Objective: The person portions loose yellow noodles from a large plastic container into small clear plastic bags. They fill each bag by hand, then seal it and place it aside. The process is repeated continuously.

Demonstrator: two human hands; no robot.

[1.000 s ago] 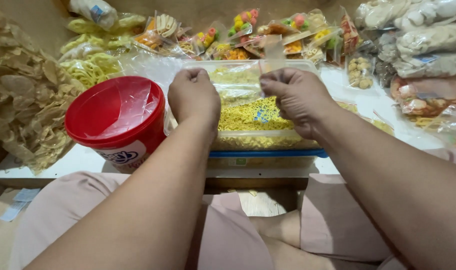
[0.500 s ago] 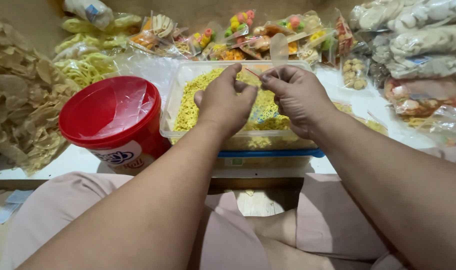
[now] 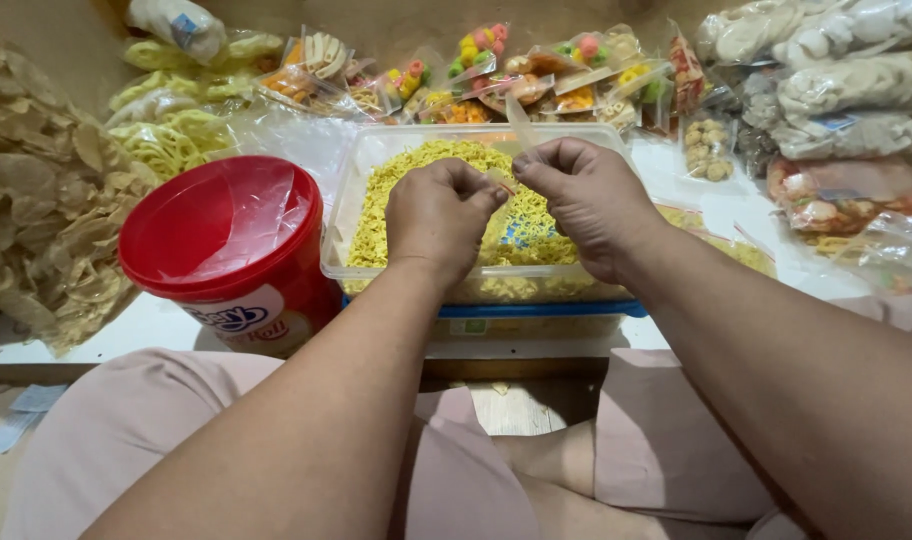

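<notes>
Fingers (image 3: 481, 185) of my left hand (image 3: 441, 215) are pinched together on the edge of a small clear plastic bag (image 3: 519, 125), and my right hand (image 3: 586, 200) pinches the same bag from the other side, so both hands are clamped on it, knuckles nearly touching. The bag stands up thin and see-through between them, just above the clear plastic tub (image 3: 376, 150) of yellow noodle snack (image 3: 416, 165). That tub sits at the middle of the table (image 3: 156, 320), near its front edge, stacked on a second container with a blue lid (image 3: 536, 310). Just beside it, toward the left, is a red bucket (image 3: 226, 250) with a loose clear bag lying in its top. At the far left edge a big heap of pale crackers (image 3: 36, 220). Along the back edge, small packets of coloured snacks (image 3: 536, 80). At the right edge, piled bags of white crackers (image 3: 846, 80). My 2 knees show below the front edge.
</notes>
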